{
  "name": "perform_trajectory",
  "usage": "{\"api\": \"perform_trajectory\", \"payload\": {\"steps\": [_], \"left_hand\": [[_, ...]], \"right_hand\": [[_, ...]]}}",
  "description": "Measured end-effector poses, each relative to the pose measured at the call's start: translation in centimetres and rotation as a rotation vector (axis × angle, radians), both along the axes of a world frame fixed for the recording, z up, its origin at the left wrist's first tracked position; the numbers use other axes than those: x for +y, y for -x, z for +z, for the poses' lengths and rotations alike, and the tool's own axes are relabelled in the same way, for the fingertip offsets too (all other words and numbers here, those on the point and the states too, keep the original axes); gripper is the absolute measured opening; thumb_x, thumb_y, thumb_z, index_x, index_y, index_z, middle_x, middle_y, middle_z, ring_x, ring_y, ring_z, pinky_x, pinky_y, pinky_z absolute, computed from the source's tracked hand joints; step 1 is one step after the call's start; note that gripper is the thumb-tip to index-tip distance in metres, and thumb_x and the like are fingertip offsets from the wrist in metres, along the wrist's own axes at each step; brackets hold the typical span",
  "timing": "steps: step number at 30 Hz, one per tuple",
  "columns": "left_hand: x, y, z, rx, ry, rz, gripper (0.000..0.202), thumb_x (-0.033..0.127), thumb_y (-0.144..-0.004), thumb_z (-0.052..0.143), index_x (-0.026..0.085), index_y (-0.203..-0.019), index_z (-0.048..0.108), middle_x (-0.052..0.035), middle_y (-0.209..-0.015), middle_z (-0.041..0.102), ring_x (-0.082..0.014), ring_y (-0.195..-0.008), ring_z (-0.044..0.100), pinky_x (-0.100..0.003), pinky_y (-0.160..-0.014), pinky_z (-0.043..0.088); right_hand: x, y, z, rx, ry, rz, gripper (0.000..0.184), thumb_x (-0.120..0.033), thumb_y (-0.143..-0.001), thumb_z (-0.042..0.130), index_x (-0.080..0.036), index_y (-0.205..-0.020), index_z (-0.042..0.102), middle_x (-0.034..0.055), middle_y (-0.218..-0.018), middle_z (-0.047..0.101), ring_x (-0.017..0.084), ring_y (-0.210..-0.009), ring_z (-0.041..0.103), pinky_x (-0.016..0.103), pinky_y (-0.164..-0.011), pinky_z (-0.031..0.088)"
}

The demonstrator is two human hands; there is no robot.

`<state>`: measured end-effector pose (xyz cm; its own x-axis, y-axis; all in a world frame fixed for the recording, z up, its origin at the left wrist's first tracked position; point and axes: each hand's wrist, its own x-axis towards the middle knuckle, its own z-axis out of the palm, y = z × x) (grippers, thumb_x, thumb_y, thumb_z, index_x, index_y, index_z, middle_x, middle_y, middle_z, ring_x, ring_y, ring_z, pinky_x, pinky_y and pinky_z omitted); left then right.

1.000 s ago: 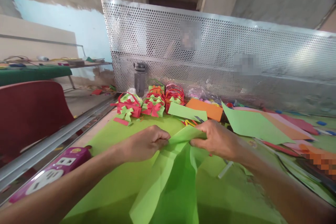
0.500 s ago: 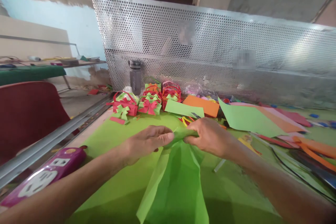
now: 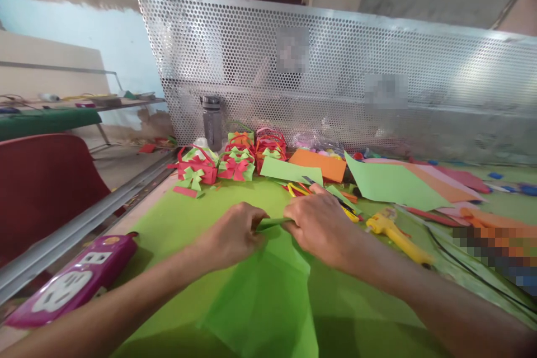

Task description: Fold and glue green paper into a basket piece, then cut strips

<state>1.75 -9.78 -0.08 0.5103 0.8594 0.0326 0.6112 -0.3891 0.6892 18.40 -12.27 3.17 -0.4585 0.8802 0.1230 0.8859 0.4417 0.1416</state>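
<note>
A light green sheet of paper [image 3: 268, 296] lies folded over the green table cover [image 3: 180, 224] in front of me. My left hand [image 3: 232, 235] pinches the paper's far folded edge from the left, fingers closed. My right hand [image 3: 319, 224] grips the same edge from the right, also closed. The two hands almost touch at the fold, pressed low against the table.
Red-and-green paper baskets [image 3: 218, 162] stand at the back by a grey bottle [image 3: 211, 121] and a perforated metal screen [image 3: 335, 72]. Loose green and orange sheets [image 3: 390, 184] and a yellow glue gun [image 3: 396, 235] lie right. A purple power strip [image 3: 71, 285] sits left, beside a red chair [image 3: 42, 184].
My hands have come closer together and lowered, flattening the paper's far edge into a narrow fold. The view has tilted down, and the yellow glue gun now shows.
</note>
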Motion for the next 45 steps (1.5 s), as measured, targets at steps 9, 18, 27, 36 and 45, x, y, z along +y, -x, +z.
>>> {"api": "perform_trajectory", "payload": {"steps": [9,18,27,36,45], "left_hand": [[0.2,0.1,0.5,0.104,-0.066,-0.044,0.023,0.01,-0.066,0.043,0.009,-0.063,0.066,0.0049,-0.047,0.037,-0.0065,-0.043,0.031,-0.019,-0.039,0.018],[-0.2,-1.3,1.7,0.023,-0.065,-0.089,0.019,0.01,-0.066,0.046,0.012,-0.064,0.065,0.0049,-0.05,0.042,-0.007,-0.046,0.033,-0.018,-0.041,0.024],[0.4,-0.9,1.5,-0.162,-0.02,0.032,0.024,0.01,-0.063,0.049,0.019,-0.047,0.033,0.0069,-0.045,0.029,-0.0055,-0.039,0.026,-0.02,-0.036,0.016],[1.2,-0.7,0.8,-0.378,0.106,0.067,0.01,0.02,-0.061,0.06,0.016,-0.058,0.051,0.005,-0.052,0.043,-0.008,-0.047,0.035,-0.021,-0.043,0.026],[0.8,-0.8,0.1,-0.51,0.196,0.103,0.026,0.026,-0.059,0.07,0.011,-0.079,0.062,-0.0028,-0.068,0.062,-0.0156,-0.059,0.055,-0.026,-0.054,0.044]], "right_hand": [[-0.6,0.4,0.2,-0.006,0.014,0.0,0.02,-0.017,-0.079,0.058,-0.017,-0.059,0.061,0.0014,-0.06,0.064,0.015,-0.061,0.059,0.046,-0.093,0.032],[-0.6,0.3,0.1,0.009,-0.006,0.003,0.018,-0.017,-0.079,0.06,-0.017,-0.06,0.062,0.0012,-0.06,0.064,0.016,-0.062,0.06,0.049,-0.095,0.03],[1.2,-1.7,1.5,0.384,0.016,-0.104,0.016,-0.023,-0.075,0.065,-0.021,-0.091,0.069,0.0013,-0.071,0.069,0.017,-0.064,0.06,0.032,-0.073,0.043],[1.7,-1.7,0.7,0.611,0.079,-0.023,0.027,-0.02,-0.071,0.065,-0.021,-0.098,0.068,0.0037,-0.087,0.072,0.018,-0.076,0.065,0.027,-0.069,0.046],[1.4,-1.3,0.6,0.59,0.031,-0.045,0.026,-0.019,-0.072,0.065,-0.02,-0.098,0.068,0.0071,-0.092,0.071,0.021,-0.089,0.065,0.03,-0.076,0.047]]}}
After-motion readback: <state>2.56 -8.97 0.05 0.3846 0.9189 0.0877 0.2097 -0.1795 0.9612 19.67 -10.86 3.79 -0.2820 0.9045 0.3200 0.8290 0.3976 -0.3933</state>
